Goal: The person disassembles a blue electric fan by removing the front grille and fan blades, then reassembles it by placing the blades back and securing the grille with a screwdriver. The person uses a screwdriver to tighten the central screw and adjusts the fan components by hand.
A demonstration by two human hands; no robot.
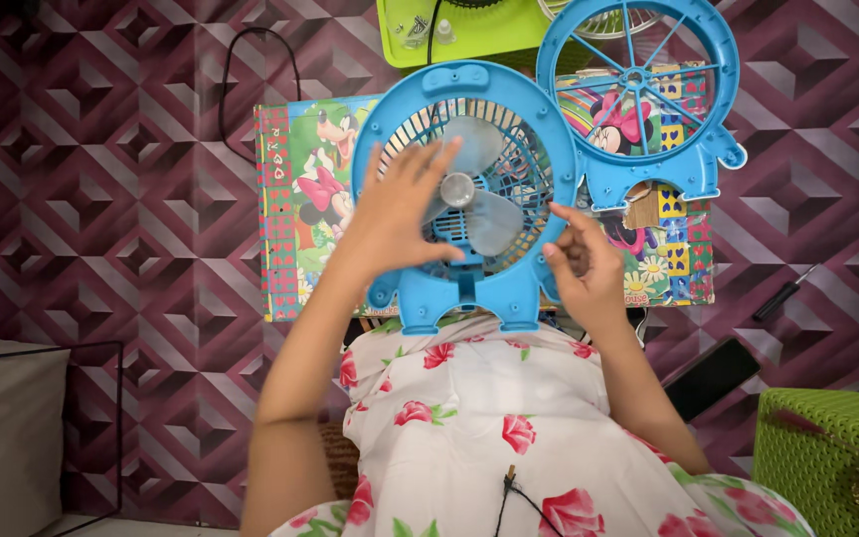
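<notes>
A blue plastic fan body [469, 288] stands upright against my lap, its grey blades [479, 189] and hub exposed. My left hand [400, 204] lies flat over the left side of the blades, fingers spread. My right hand [581, 267] curls at the fan's right rim, fingertips pinched together; whether it holds something small I cannot tell. The detached blue front grille [638, 89] lies just beyond the fan at the upper right.
A colourful cartoon board [295, 199] lies under the fan on the purple patterned floor covering. A screwdriver [782, 293] and a dark phone [710, 376] lie at the right. A green basket [827, 457] sits at the lower right, a green tray [469, 30] at the top.
</notes>
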